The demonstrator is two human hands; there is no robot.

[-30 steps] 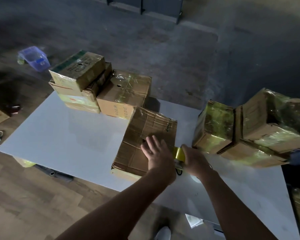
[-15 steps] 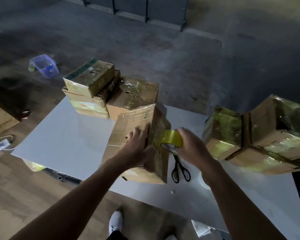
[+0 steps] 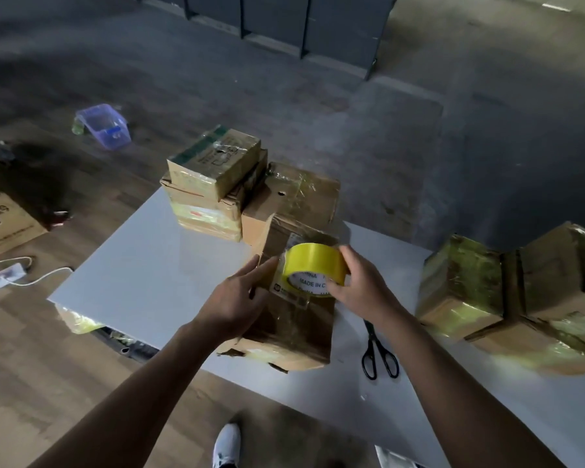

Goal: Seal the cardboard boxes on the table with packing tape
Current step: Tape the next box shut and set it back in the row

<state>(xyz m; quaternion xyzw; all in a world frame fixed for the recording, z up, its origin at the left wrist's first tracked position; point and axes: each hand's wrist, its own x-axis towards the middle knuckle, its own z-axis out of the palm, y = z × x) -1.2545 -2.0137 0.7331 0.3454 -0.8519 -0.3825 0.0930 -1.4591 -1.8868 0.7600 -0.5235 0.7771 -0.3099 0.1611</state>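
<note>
Mid-wrap: right hand point(image 3: 358, 292) grips yellow tape roll point(image 3: 313, 266) against cardboard box point(image 3: 291, 319). Left hand point(image 3: 238, 298), fingers spread, steadies it (scissors point(image 3: 379, 352) just below right hand). Next, probably: pull tape round.

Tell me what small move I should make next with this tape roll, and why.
Probably press the yellow tape roll down onto the cardboard box and pull it along the top face. Your right hand holds the roll just above the box, your left hand steadies its side, and the scissors lie beside it for cutting afterward.
</note>
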